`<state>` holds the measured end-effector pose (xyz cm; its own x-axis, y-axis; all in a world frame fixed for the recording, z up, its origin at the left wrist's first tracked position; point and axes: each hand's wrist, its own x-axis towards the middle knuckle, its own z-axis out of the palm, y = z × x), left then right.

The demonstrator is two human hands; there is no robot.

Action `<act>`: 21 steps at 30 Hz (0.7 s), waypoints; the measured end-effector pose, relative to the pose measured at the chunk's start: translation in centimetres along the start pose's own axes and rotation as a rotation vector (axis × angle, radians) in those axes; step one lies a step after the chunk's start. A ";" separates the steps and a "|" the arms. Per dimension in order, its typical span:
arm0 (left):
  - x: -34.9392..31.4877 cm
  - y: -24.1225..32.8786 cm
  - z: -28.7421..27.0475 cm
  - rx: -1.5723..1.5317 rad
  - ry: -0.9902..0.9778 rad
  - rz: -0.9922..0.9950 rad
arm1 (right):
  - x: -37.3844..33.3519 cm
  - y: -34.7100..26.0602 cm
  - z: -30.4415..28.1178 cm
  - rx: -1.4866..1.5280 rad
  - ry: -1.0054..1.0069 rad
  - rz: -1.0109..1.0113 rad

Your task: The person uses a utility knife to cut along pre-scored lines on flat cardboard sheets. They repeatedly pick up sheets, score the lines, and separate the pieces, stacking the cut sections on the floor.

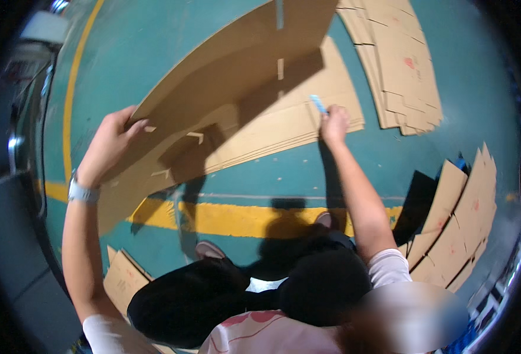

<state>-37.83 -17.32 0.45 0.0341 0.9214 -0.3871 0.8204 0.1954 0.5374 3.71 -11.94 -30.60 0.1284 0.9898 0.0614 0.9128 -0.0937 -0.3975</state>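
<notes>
My left hand [125, 131] is closed on the left edge of a large brown cardboard sheet [213, 82], with the thumb on its near face. That sheet is tilted up off the floor, with narrow slots cut in it. Flat beneath it lies a stack of cardboard sheets [284, 121], partly in its shadow. Over the right end of this stack, my right hand [334, 123] grips a slim light-blue stick-shaped tool [317, 104] pointing away from me. Its exact kind is too small to tell.
More flat cardboard [399, 65] lies at the far right. Another cardboard pile [455, 224] is beside my right arm, and a smaller one [125, 280] at near left. A yellow stripe [242, 219] crosses the green floor before my feet. Dark equipment [21, 248] stands along the left.
</notes>
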 end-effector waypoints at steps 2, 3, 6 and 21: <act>0.5 -1.4 -0.2 0.034 -0.001 0.097 | 0.2 0.8 0.7 0.007 0.022 0.047; 0.7 -2.2 -0.4 0.035 -0.005 0.075 | -0.1 -0.4 0.0 0.022 -0.022 0.058; 1.7 -3.1 -1.1 0.073 0.024 0.069 | 0.1 -0.2 -0.3 0.101 -0.158 0.055; 2.7 -8.5 -0.3 0.162 0.304 0.363 | -7.0 -31.3 -9.8 0.196 -0.323 -1.123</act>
<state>-44.89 -16.35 -4.96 0.1863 0.9811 0.0521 0.8654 -0.1890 0.4641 -21.95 -16.95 -9.64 -0.8368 0.4908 0.2426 0.3729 0.8354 -0.4038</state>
